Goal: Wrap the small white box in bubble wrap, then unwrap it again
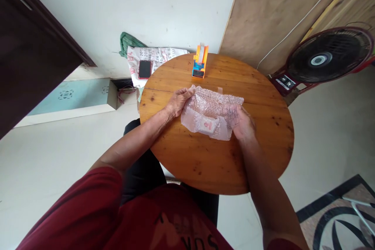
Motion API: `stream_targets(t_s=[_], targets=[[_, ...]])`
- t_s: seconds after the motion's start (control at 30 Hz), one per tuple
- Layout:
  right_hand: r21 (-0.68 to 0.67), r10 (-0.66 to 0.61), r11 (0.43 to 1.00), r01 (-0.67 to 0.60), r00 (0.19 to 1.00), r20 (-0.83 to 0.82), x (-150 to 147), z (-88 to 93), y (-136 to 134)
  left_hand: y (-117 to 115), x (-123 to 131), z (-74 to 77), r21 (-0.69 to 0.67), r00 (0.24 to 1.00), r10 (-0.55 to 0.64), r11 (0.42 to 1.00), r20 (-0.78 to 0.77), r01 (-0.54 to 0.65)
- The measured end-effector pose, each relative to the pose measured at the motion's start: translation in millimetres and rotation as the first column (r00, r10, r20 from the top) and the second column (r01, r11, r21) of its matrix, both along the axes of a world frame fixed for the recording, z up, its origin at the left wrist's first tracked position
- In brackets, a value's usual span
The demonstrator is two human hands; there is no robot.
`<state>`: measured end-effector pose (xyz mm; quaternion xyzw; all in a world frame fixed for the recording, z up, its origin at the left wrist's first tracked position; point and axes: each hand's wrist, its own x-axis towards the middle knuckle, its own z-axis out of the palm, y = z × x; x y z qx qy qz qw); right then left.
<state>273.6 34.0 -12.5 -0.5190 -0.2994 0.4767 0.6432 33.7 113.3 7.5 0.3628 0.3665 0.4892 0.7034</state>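
A sheet of clear bubble wrap spreads across the middle of the round wooden table. Near its front edge sits a small white box with red print, partly covered by the wrap. My left hand pinches the upper left corner of the sheet between thumb and fingers. On the other side, my right hand grips the right end, its fingers partly hidden behind the see-through plastic. A short piece of tape shows just beyond the wrap's far edge.
An orange and blue tape dispenser stands at the far edge of the table. Left of the table, a phone lies on a printed white sack beside a green bag. At right is a dark fan.
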Motion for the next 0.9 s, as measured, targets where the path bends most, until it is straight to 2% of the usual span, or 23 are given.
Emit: stream_targets(t_s=[0.07,0.13,0.17,0.23,0.3,0.37,0.47,0.63,0.7,0.8,0.9], targets=[[0.04,-0.01,0.999,0.007,0.997,0.072,1,1.2,1,-1,0,0.3,0.03,0.999,0.009,1.0,-0.04,-0.007],[0.093,-0.113,0.991,0.095,0.972,0.205,2,4.8,0,-2,-1,2.0,0.064,0.994,-0.02,0.998,-0.106,0.027],[0.142,-0.191,0.978,0.155,0.936,0.297,2,8.1,-2,-3,-1,2.9,0.072,0.989,-0.041,0.996,-0.142,0.052],[0.286,-0.335,0.934,0.216,0.809,0.482,-1,18.3,-11,-5,-1,4.2,0.08,0.976,-0.054,0.994,-0.212,0.072],[0.405,-0.368,0.907,0.12,0.695,0.617,-6,31.6,-23,-6,0,4.2,0.091,0.96,-0.034,0.994,-0.277,0.061],[0.39,-0.252,0.918,-0.074,0.651,0.716,-13,44.0,-36,-6,0,3.1,0.107,0.945,-0.022,0.992,-0.326,0.06],[0.268,-0.037,0.917,-0.294,0.607,0.794,-19,53.3,-45,-5,1,1.0,0.119,0.94,-0.029,0.99,-0.34,0.074],[0.034,0.219,0.897,-0.44,0.51,0.832,-13,50.6,-39,-3,0,-1.3,0.12,0.937,-0.025,0.99,-0.348,0.071],[0.031,0.245,0.883,-0.469,0.516,0.821,-11,50.6,-37,-1,0,-1.4,0.119,0.937,-0.004,0.992,-0.349,0.048],[0.113,0.223,0.849,-0.515,0.546,0.808,-11,54.1,-39,3,0,-1.6,0.147,0.929,0.096,0.988,-0.359,-0.046],[0.133,0.252,0.801,-0.583,0.531,0.809,-14,59.9,-43,8,-1,-4.0,0.184,0.903,0.177,0.977,-0.393,-0.111]])
